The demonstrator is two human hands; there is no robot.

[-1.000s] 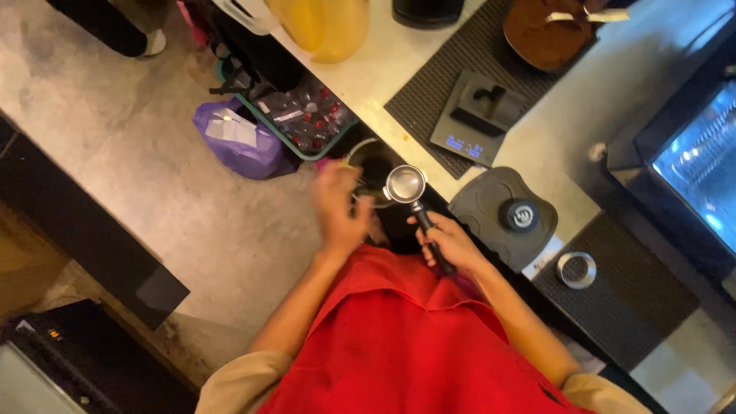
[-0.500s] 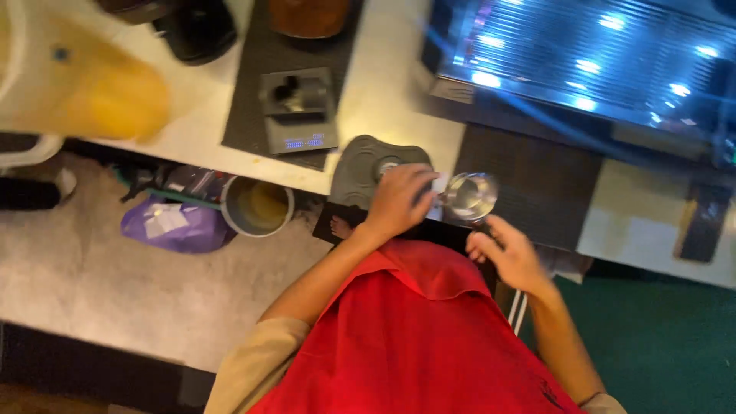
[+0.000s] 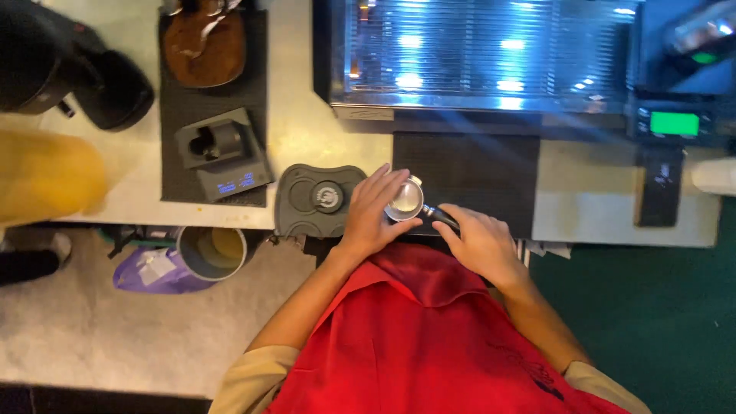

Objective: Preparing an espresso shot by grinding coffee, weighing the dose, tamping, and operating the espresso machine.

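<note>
Gripping the black handle of a round silver metal portafilter [image 3: 405, 201] in the closed right hand [image 3: 479, 244], cupping its basket with the curled left hand [image 3: 373, 211], beside a grey rubber tamping mat [image 3: 316, 199] at the counter edge.

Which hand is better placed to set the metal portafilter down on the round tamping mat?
Probably the left hand: it cups the portafilter basket right beside the tamping mat. The right hand grips the handle, farther from the mat.
</note>
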